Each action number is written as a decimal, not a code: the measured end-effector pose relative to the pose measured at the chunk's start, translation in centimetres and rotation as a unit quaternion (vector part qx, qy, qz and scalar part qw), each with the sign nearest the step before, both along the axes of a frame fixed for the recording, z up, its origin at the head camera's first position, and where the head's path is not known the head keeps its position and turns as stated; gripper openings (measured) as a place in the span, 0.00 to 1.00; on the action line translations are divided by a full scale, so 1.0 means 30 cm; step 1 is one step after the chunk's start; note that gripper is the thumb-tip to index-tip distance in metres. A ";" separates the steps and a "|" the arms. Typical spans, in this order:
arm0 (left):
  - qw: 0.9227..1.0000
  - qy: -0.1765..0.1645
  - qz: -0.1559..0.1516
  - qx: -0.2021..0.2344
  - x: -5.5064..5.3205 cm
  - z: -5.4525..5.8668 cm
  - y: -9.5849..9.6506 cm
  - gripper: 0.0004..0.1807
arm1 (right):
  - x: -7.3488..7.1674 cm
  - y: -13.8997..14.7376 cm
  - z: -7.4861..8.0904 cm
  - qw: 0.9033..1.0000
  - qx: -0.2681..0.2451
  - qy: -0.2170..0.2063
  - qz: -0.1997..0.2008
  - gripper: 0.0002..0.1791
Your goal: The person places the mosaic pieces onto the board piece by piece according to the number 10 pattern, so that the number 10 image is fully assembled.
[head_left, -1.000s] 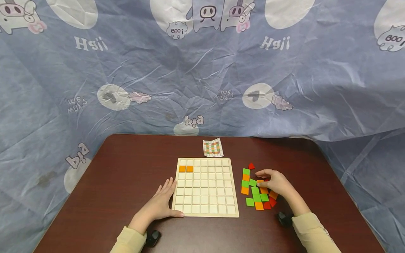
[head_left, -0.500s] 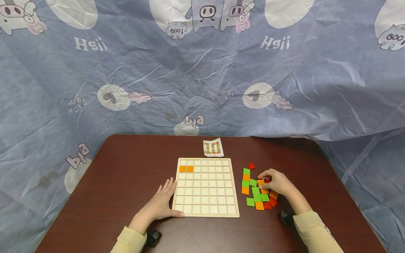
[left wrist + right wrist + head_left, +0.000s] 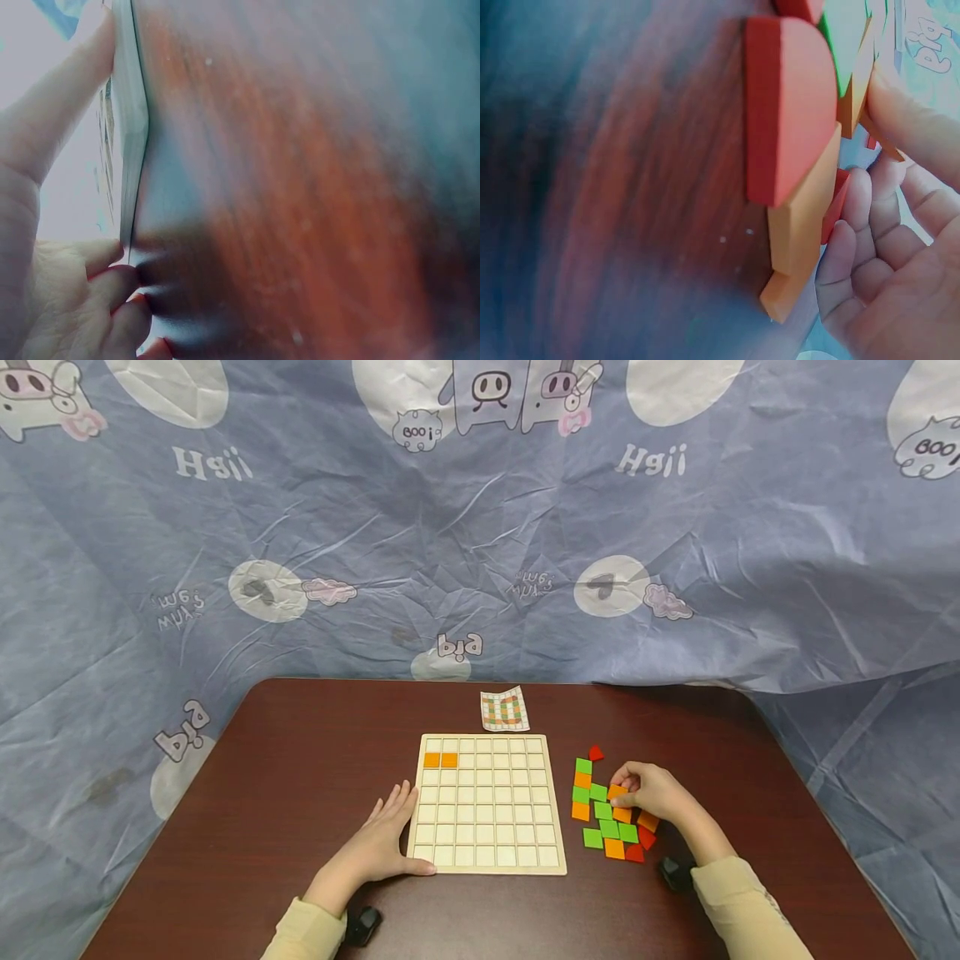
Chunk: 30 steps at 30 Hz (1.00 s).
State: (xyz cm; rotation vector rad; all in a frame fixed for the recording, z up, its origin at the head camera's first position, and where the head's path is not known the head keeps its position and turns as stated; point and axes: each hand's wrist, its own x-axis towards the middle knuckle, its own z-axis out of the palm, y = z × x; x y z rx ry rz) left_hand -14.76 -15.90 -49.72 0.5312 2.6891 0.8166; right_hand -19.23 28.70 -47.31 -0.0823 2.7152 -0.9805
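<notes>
A pale wooden grid board (image 3: 486, 868) lies flat on the dark table. Two orange square tiles (image 3: 441, 760) fill neighbouring cells near its upper left corner. My left hand (image 3: 375, 843) rests at the board's left side, fingers extended along that edge and thumb on the near corner. To the right of the board, my right hand (image 3: 656, 793) pinches an orange square tile (image 3: 617, 792) between thumb and fingers. In the right wrist view the tile (image 3: 885, 141) is tilted, and the fingers partly cover it. Loose green tiles (image 3: 609, 829), orange tiles and red rounded pieces (image 3: 634, 853) lie around this hand.
Behind the board lies a small printed pattern card (image 3: 505, 710) with a coloured grid. A single red piece (image 3: 596, 752) sits at the far end of the loose tiles. A blue printed cloth (image 3: 480, 543) hangs behind the table (image 3: 300, 760).
My right thumb and fingers have come together on the orange tile. A few loose tiles under that hand have shifted slightly. My left hand stays in place on the board.
</notes>
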 end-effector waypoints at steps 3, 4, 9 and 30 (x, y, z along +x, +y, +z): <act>1.000 0.001 0.000 -0.001 -0.003 0.000 -0.001 0.69 | 0.003 -0.004 0.001 1.000 0.002 0.002 -0.003 0.11; 1.000 0.002 -0.001 -0.002 -0.004 0.000 -0.002 0.69 | 0.004 -0.004 0.002 1.000 0.001 0.003 -0.004 0.11; 1.000 0.006 -0.003 -0.004 -0.008 -0.001 -0.003 0.69 | 0.003 -0.011 0.005 0.999 -0.023 0.021 -0.015 0.12; 1.000 0.005 -0.004 -0.004 0.002 0.005 -0.002 0.68 | -0.058 -0.317 0.051 0.965 -0.257 -0.016 -0.046 0.17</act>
